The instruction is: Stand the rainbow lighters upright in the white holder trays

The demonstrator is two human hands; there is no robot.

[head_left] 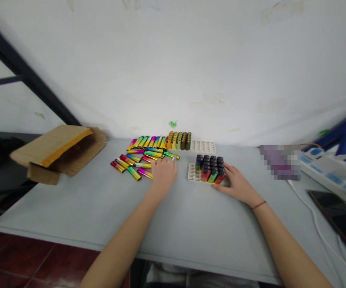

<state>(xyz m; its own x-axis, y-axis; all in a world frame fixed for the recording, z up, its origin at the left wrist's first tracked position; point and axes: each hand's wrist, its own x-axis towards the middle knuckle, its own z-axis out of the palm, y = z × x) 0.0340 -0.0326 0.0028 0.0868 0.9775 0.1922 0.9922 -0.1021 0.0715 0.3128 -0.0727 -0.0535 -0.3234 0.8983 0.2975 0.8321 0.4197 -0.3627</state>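
My left hand [164, 176] is closed, its fingers curled down at the right edge of a loose pile of shiny lighters [133, 173]. A green lighter [171, 155] shows at its fingertips; the exact grip is partly hidden by the hand. On the right, a white tray with round holes [192, 175] holds several upright lighters with black tops [210, 168] in its middle and right rows. My right hand [234, 186] grips that tray's right side, thumb along the near edge and fingers behind. Holes in its left columns are bare.
Behind the pile stands a block of upright lighters [179, 141], beside a second white holed tray [203, 147]. An open cardboard box [61, 150] lies at the left. To the right are a power strip [329, 172], a dark phone [341, 216] and a white cable [314, 216].
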